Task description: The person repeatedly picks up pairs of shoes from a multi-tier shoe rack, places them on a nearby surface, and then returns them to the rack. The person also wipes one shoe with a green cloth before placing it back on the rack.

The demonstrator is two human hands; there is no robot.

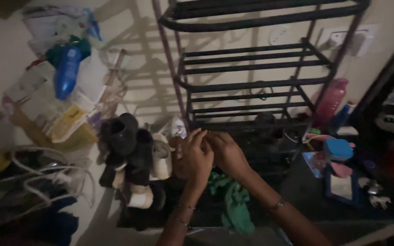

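My left hand [196,157] and my right hand [226,152] meet in the middle of the head view, fingertips touching, in front of a dark metal shoe rack [251,68]. Whether they pinch something small is hidden in the dim light. A crumpled green cloth [233,200] lies on the floor just below my wrists. A pile of dark and pale shoes [133,159] sits immediately left of my left hand. Thin bangles ring both wrists.
A blue bottle [67,70] lies on papers and bags at the upper left. White cables [37,175] sprawl at the left. A pink bottle [331,102], a blue-lidded box [338,148] and small items stand right of the rack.
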